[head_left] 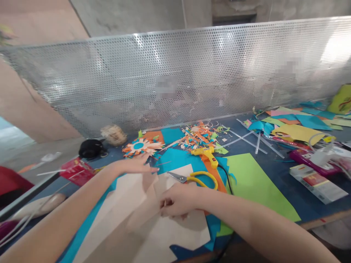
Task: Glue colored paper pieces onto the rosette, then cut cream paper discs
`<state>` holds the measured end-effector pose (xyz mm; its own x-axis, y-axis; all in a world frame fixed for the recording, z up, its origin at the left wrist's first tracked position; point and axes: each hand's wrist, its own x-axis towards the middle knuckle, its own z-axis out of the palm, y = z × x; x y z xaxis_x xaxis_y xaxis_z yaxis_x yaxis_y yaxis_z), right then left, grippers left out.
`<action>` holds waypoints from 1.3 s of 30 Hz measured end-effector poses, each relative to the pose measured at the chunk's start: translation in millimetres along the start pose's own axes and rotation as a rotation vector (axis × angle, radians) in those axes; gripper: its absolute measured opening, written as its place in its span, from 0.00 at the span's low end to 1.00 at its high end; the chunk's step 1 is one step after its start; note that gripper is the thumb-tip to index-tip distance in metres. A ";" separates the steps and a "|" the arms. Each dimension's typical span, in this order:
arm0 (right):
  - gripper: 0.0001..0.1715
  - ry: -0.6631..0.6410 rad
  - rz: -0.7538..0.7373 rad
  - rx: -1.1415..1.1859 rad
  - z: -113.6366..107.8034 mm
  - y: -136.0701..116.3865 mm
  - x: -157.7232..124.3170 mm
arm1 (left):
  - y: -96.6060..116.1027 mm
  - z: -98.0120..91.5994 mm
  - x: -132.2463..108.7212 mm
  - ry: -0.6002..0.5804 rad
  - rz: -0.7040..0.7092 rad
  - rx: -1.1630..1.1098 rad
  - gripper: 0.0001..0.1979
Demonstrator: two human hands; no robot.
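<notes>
My left hand [135, 165] lies flat with fingers stretched out on the far edge of a large beige paper sheet [175, 233]. My right hand [177, 200] is closed in a pinch on a fold of that same sheet near its middle. Yellow-handled scissors [196, 178] lie just beyond my right hand. A yellow glue gun [206, 153] rests behind them on turquoise paper [178, 159]. An orange, white and blue paper flower [142, 146] sits just past my left fingertips.
A green paper sheet [255, 182] lies to the right. Paper scraps [200, 135], clear glue sticks [255, 140], coloured sheets [296, 124] and a small box [315, 182] cover the right side. A black object [90, 149] and a perforated metal screen [175, 73] stand behind.
</notes>
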<state>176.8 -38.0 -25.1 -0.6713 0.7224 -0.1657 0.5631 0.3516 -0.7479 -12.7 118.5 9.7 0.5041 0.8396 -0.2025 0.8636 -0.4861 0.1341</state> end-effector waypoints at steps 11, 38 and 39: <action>0.11 0.116 -0.034 -0.004 -5.4 -3.5 -2.1 | -42.4 58.4 -67.7 0.152 -0.122 -0.112 0.49; 0.12 0.802 0.151 0.011 -17.7 18.5 6.4 | 36.4 41.0 -34.8 0.251 0.071 -1.385 0.28; 0.12 0.792 0.178 -0.037 -19.6 18.4 5.5 | 35.9 44.2 -37.2 0.220 0.070 -1.403 0.26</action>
<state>192.9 -15.9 -27.1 -0.0378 0.9716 0.2337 0.6540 0.2009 -0.7293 0.2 59.1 -20.8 0.4199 0.9073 -0.0205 0.0423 0.0030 0.9991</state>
